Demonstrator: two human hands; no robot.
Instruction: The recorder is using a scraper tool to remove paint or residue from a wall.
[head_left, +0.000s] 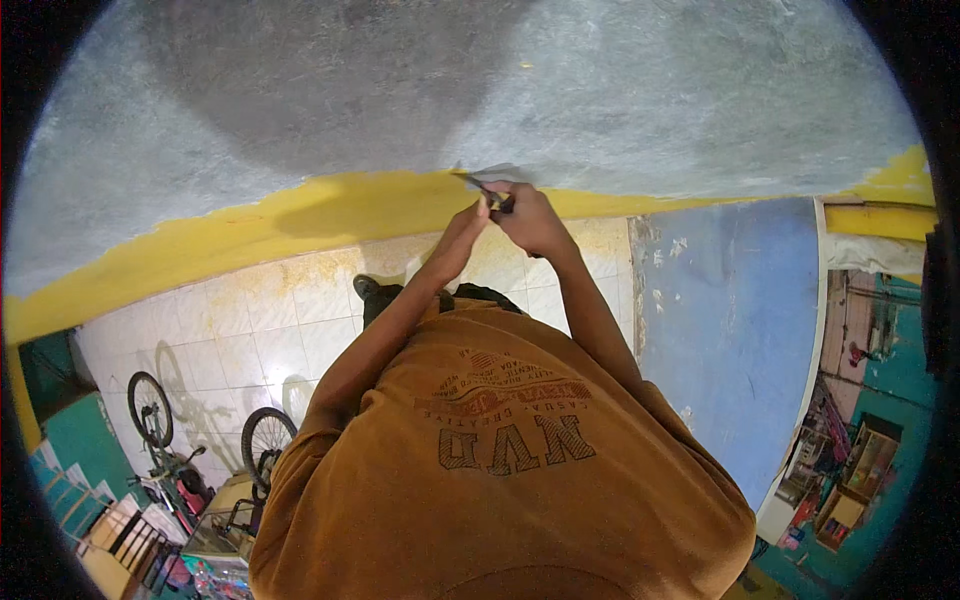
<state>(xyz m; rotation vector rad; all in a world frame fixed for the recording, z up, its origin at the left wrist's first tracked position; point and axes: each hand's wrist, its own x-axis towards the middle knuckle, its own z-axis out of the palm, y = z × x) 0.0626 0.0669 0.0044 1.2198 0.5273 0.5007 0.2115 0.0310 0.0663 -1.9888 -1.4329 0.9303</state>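
My right hand (531, 221) grips a dark-handled tool (493, 196) with a pointed metal blade, perhaps scissors or a scraper; its exact kind is hard to tell. The tip points up and left, to the edge where grey wall plaster (360, 90) meets a band of yellow paint (360, 206). Beside the tool, my left hand (463, 236) has its fingertips at or very near the handle; whether it grips anything is unclear. Both hands are raised in front of the wall, above my brown shirt (517, 495).
White floor tiles (259, 300) lie below the yellow band. A blue panel (727, 322) stands to the right, with wooden shelves (862, 480) holding objects beyond it. At lower left are a bicycle (154, 420), a second wheel (268, 442) and a slatted rack (135, 544).
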